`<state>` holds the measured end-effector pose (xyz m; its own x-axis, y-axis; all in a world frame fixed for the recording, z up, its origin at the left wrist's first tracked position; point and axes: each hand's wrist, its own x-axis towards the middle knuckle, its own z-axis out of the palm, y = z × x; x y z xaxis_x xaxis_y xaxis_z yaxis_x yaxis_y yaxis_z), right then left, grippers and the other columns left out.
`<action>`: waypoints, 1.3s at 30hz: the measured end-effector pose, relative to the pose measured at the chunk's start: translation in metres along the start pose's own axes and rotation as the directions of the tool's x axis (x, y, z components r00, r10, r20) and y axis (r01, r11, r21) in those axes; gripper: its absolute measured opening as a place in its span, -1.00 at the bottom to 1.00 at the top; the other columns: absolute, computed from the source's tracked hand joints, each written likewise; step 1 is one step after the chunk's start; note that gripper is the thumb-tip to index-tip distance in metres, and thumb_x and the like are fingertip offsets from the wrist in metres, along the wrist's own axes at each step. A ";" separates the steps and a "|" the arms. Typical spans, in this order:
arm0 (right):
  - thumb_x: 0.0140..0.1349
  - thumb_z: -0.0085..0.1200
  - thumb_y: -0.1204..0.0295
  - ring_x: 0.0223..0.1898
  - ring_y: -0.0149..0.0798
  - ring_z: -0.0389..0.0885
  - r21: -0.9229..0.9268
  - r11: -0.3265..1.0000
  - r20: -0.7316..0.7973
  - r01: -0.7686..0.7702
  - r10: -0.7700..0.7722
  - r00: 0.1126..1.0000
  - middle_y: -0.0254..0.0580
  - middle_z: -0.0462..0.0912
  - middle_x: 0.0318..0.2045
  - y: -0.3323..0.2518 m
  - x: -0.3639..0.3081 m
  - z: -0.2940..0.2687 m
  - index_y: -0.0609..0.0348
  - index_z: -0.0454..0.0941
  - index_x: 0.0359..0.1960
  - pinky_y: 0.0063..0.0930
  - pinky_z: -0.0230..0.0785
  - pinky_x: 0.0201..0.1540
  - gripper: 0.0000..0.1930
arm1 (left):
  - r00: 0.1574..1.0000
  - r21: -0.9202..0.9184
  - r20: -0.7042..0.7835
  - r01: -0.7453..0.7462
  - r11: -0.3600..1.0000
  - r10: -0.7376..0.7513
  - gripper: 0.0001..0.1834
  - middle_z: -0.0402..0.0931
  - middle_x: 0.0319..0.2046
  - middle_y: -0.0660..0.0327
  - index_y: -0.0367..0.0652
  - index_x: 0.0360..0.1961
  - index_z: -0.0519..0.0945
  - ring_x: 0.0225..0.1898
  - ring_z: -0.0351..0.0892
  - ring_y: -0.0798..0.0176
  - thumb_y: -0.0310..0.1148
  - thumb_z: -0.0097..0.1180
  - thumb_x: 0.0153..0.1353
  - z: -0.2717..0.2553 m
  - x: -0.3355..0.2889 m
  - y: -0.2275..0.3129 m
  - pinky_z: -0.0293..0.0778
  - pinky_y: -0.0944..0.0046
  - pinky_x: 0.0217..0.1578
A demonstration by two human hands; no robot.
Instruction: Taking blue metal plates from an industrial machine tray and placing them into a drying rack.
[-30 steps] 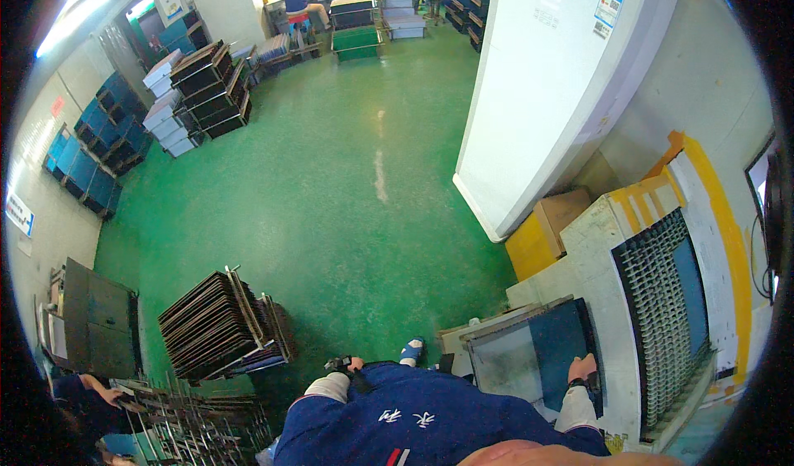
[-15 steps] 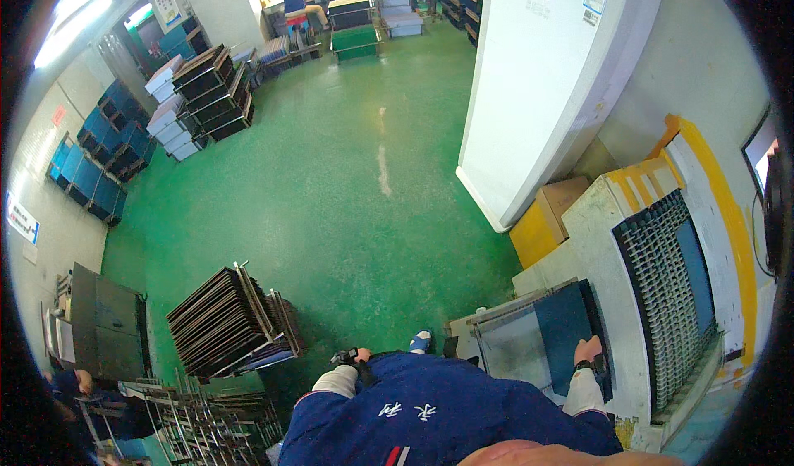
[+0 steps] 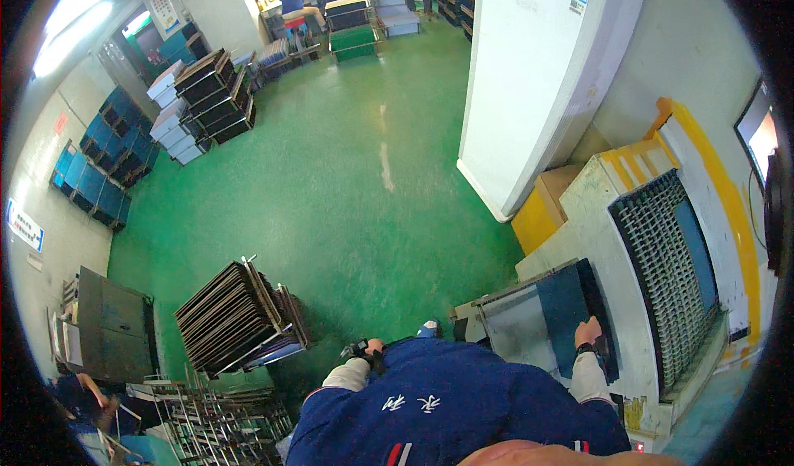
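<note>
At the right, my right hand [image 3: 588, 331] is closed at the dark edge of a flat blue panel [image 3: 564, 305]. The panel lies on a grey machine bed [image 3: 513, 328]. What the fingers hold, if anything, is too small to make out. My left hand [image 3: 375, 347] is beside my left side, with a dark band on its wrist. My blue jacket hides part of it, and its fingers do not show clearly. No held thing is visible there.
A slotted rack of rollers [image 3: 668, 280] slopes up beside the bed. A white cabinet [image 3: 529, 94] and yellow box [image 3: 538, 222] stand ahead. Stacked dark trays [image 3: 227, 317] and a metal frame rack [image 3: 219, 420] are at left. Another person [image 3: 83, 400] is at lower left.
The whole view has shifted slightly. My right hand is still at the panel's edge, and my left hand is still beside me. The person at lower left has moved an arm.
</note>
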<state>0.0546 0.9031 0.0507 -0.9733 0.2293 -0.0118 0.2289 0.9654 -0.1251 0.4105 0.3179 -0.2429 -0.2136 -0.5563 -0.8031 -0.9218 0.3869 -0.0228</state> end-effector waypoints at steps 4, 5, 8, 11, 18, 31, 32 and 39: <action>0.01 0.16 0.46 -0.08 0.11 0.53 -0.021 1.000 0.046 0.007 -0.007 0.999 0.13 0.59 -0.20 -0.015 -0.019 -0.044 0.31 0.51 -0.20 -0.09 0.38 -0.06 -0.70 | 0.994 -0.023 -0.103 0.029 0.999 -0.031 -0.87 0.57 -0.46 0.22 0.13 -0.42 0.62 -0.37 0.54 0.09 -0.20 0.16 -0.05 0.002 -0.001 -0.001 0.41 0.07 -0.45; -0.03 0.15 0.39 -0.21 0.11 0.56 -0.046 0.989 -0.109 0.140 -0.144 0.984 0.11 0.60 -0.31 0.010 -0.017 -0.036 0.27 0.52 -0.32 -0.07 0.39 -0.20 -0.75 | 0.992 -0.033 -0.118 0.032 0.999 -0.035 -0.88 0.56 -0.47 0.23 0.12 -0.42 0.61 -0.39 0.53 0.10 -0.22 0.16 -0.05 0.003 -0.001 0.005 0.40 0.08 -0.46; 0.00 0.13 0.35 -0.19 0.12 0.55 -0.054 0.990 -0.161 0.129 -0.137 0.977 0.13 0.59 -0.28 0.013 -0.016 -0.063 0.27 0.53 -0.27 -0.08 0.39 -0.19 -0.71 | 0.945 -0.230 -0.163 0.242 0.943 -0.282 -0.90 0.53 -0.49 0.26 0.09 -0.43 0.57 -0.45 0.49 0.12 -0.25 0.14 -0.02 0.008 0.005 0.018 0.37 0.09 -0.48; 0.01 0.15 0.31 -0.17 0.12 0.55 -0.136 0.985 -0.067 0.107 -0.117 0.991 0.12 0.60 -0.25 -0.010 -0.023 -0.138 0.27 0.54 -0.20 -0.11 0.40 -0.16 -0.65 | 0.177 -0.845 0.350 0.484 -0.228 -0.920 -0.93 0.50 -0.52 0.29 0.06 -0.44 0.54 -0.50 0.44 0.14 -0.29 0.13 0.00 -0.014 0.022 0.043 0.34 0.10 -0.50; 0.04 0.16 0.28 -0.22 0.18 0.52 -0.036 0.988 -0.150 0.149 -0.153 0.977 0.16 0.57 -0.28 0.014 -0.029 -0.211 0.28 0.52 -0.21 -0.10 0.34 -0.19 -0.65 | -0.110 -0.932 0.222 0.267 -0.244 -0.969 -0.93 0.47 -0.55 0.30 0.00 -0.43 0.51 -0.56 0.41 0.15 -0.33 0.11 0.03 -0.009 0.047 0.057 0.32 0.11 -0.51; 0.13 0.12 0.08 0.03 0.13 0.45 0.070 0.987 -0.370 0.147 -0.111 0.922 0.22 0.49 0.01 0.055 -0.021 -0.296 0.41 0.41 0.06 -0.19 0.23 0.11 -0.37 | 0.302 -0.063 -0.951 -0.421 0.905 0.074 -0.77 0.53 -0.54 0.09 -0.10 -0.30 0.58 -0.46 0.52 0.00 -0.26 0.09 0.02 -0.023 0.057 0.052 0.40 0.03 -0.41; 0.13 0.12 0.09 0.01 0.11 0.45 0.264 0.957 -0.342 0.120 -0.023 0.939 0.21 0.50 0.00 0.032 -0.030 -0.312 0.40 0.42 0.05 -0.21 0.22 0.11 -0.39 | 0.271 0.091 -0.917 -0.570 0.817 0.291 -0.76 0.54 -0.54 0.07 -0.11 -0.29 0.59 -0.45 0.53 -0.01 -0.26 0.09 0.02 -0.004 0.041 0.085 0.41 0.02 -0.40; 0.09 0.12 0.55 -0.34 -0.11 0.55 0.853 0.522 -0.194 0.001 0.315 0.929 0.06 0.56 -0.17 0.090 -0.013 -0.214 0.26 0.47 0.03 -0.37 0.38 -0.30 -0.60 | 0.682 0.345 0.038 -0.695 0.630 0.731 -0.69 0.62 -0.26 0.04 -0.23 -0.23 0.60 -0.24 0.59 0.02 -0.24 0.06 0.09 -0.032 0.009 0.025 0.45 0.12 -0.25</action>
<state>0.0917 1.0140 0.2524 -0.8288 0.5413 0.1418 0.1039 0.3977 -0.9116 0.3747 0.2989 -0.2314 -0.8069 -0.0683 -0.5867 -0.3211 0.8844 0.3387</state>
